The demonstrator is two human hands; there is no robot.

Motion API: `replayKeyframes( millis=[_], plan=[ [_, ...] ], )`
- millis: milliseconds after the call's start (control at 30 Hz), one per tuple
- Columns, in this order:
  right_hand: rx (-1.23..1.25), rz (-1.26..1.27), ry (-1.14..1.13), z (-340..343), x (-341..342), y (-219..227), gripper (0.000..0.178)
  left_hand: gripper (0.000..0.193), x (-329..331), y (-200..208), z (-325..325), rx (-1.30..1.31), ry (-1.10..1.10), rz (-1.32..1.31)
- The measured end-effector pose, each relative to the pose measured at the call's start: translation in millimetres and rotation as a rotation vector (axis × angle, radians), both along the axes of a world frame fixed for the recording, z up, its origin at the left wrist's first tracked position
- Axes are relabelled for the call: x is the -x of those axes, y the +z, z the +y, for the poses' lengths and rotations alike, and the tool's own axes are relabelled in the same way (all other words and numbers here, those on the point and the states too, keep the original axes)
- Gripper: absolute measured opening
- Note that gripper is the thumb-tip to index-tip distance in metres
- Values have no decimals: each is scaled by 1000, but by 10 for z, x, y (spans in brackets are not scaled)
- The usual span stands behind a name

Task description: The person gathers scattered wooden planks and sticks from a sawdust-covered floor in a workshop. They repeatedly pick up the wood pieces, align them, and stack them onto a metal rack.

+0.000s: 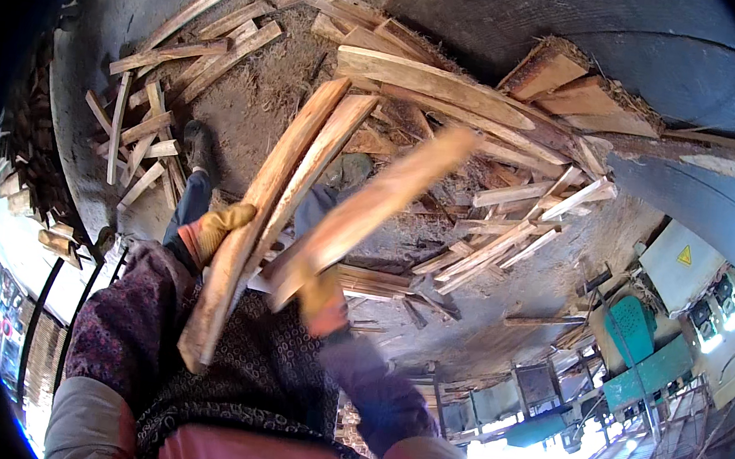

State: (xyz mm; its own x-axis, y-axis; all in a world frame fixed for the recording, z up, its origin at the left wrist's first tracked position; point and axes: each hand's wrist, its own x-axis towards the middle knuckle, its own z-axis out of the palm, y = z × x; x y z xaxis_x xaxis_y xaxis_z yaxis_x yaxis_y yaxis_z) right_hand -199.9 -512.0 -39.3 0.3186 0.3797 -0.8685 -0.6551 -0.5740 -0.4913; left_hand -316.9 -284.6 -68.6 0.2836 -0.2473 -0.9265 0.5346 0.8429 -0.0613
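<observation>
My left hand (215, 231), in a yellow and orange work glove, is closed round the side of a long wooden slat (272, 192). A second slat (320, 156) lies against it, almost parallel, and both stand tilted in front of my body. My right hand (322, 301), gloved alike and smeared by motion, grips the lower end of another wooden slat (393, 198). That piece slants up to the right, its far end blurred. Its lower end comes close to the two slats at my left; whether they touch I cannot tell.
Rough-cut slabs (439, 82) are heaped on the dusty floor ahead. Loose slats (142, 133) lie scattered at the left by my shoe (201, 147), and more slats (506, 256) are piled at the right. Green machinery (650, 372) stands farther right. Dark rails (35, 330) rise at the left.
</observation>
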Motion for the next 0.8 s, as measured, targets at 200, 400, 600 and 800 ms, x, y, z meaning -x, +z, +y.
replayKeyframes(
  millis=[200,400,600,800],
  plan=[
    [-227,47,430,287,-89,179,54,54,333,101,-8,37,65,176],
    [506,-1276,966,1342,-2482,-1385,91,80,1159,-580,260,-33,351,33],
    [801,-1177,1686,1177,-3431,-1870,64,55,1144,-782,234,2,310,209],
    [385,-222,1225,724,-2149,-1110,49,60,1428,-237,125,28,539,189]
  ],
)
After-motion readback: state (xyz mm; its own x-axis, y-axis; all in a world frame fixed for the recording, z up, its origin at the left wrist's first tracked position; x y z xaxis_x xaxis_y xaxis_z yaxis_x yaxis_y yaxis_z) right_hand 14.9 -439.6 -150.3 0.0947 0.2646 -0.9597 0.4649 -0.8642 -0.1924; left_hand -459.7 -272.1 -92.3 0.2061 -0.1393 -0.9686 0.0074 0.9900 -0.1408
